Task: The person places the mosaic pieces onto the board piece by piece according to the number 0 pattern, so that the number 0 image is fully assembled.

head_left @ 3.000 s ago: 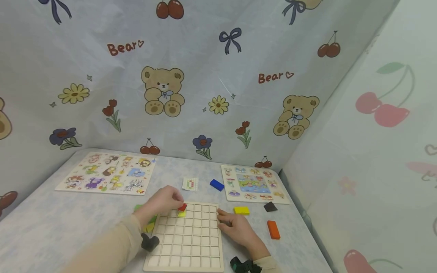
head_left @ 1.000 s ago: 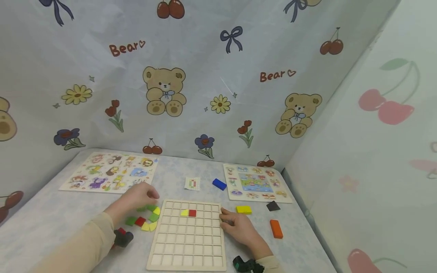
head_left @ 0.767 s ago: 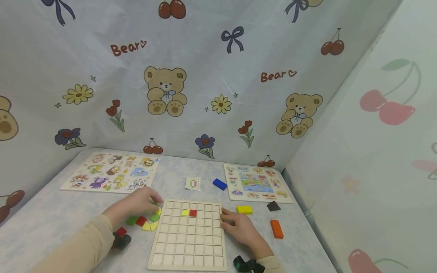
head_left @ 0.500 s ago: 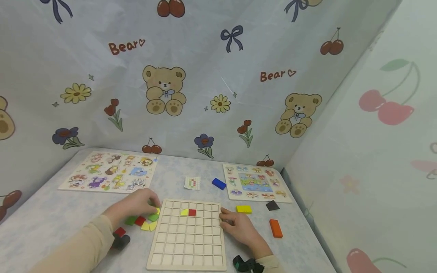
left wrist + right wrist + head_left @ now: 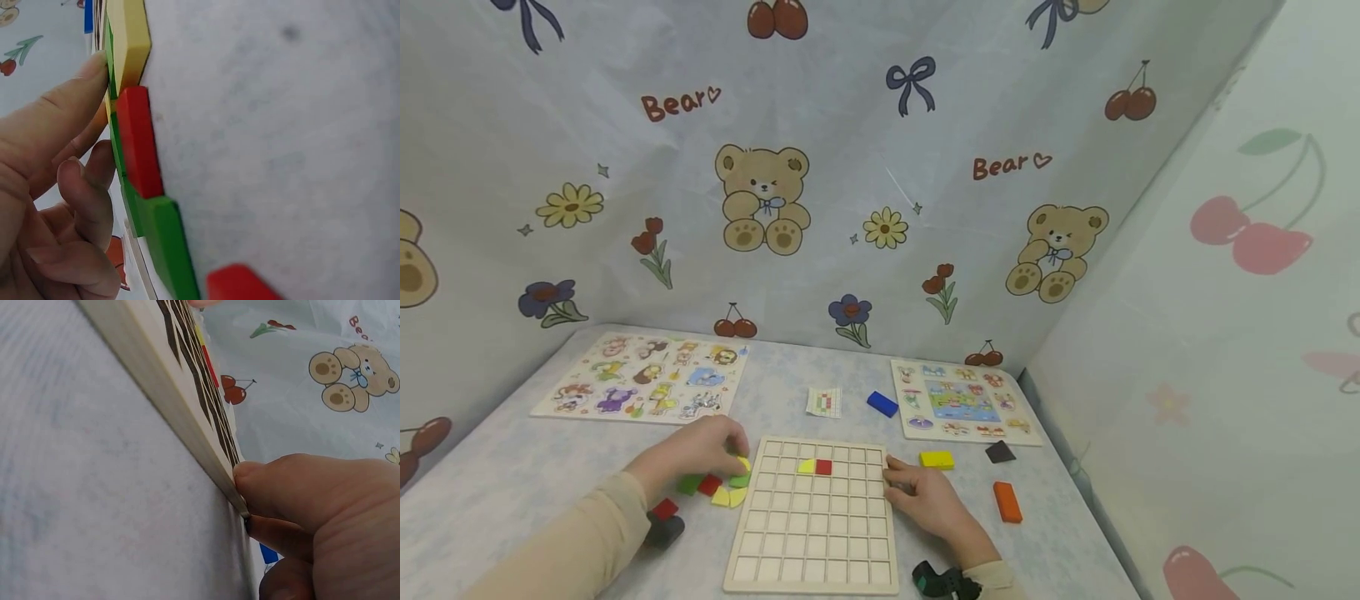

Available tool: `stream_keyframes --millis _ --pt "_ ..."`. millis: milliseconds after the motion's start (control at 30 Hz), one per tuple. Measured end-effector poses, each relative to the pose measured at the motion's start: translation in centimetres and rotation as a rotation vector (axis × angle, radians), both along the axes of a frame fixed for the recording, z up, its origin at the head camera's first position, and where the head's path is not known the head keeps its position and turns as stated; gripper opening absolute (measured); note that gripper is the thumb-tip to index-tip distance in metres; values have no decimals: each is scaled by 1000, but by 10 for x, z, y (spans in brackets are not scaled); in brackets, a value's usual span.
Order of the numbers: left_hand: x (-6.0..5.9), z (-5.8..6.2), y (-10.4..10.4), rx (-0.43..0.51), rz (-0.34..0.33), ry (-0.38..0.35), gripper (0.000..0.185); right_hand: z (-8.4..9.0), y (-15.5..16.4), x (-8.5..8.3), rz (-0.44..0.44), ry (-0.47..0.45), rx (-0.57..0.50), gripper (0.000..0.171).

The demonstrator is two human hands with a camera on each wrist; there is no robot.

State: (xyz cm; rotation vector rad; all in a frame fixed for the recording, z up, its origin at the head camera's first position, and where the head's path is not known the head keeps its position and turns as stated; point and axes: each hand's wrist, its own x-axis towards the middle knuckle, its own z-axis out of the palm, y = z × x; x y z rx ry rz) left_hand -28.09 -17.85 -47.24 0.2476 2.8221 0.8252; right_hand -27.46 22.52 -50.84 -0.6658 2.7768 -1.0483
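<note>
A pale wooden grid board (image 5: 812, 546) lies on the table; a yellow tile (image 5: 807, 467) and a red square tile (image 5: 823, 467) sit side by side in its upper rows. Left of the board, my left hand (image 5: 703, 447) bends thumb and index finger around a yellow loose tile (image 5: 745, 462). Its thumb tip (image 5: 97, 65) is right at a green tile's edge. Below lie a green tile (image 5: 739, 482), a red tile (image 5: 709, 485) and several more, some partly hidden by the hand. My right hand (image 5: 934, 507) rests thumb and fingertips along the board's right edge.
Behind the board lie a small pattern card (image 5: 824, 402) and a blue block (image 5: 882, 404). Picture puzzles stand back left (image 5: 647, 377) and back right (image 5: 964, 402). To the right are a yellow block (image 5: 937, 460), a dark square (image 5: 1000, 452) and an orange block (image 5: 1007, 502).
The red tile, pinched over the board three seconds ago, now lies beside the yellow one. My left hand has moved left and lowered onto the loose tiles. The right hand has stayed put.
</note>
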Motion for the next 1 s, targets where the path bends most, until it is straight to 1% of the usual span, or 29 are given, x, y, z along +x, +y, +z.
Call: stream_keyframes --millis 200,367,600,800,867,900,1000 --pt "2 1 1 -7 16 -9 21 -2 -1 0 1 -7 -5 40" --pt "6 4 1 -32 2 -2 21 -3 -1 0 -2 2 -6 40" --pt "6 5 -2 -40 4 -21 24 -4 1 1 -6 3 -6 40" --pt "5 3 -3 -53 -19 1 25 -3 2 0 6 11 -4 41" --pt "3 2 -5 -63 -20 8 26 -3 2 0 3 0 -7 41" --pt "3 2 -6 -67 -20 9 26 -3 2 0 3 -4 -8 41" --pt "5 6 -9 -60 -46 14 29 -2 2 0 0 -13 -11 41"
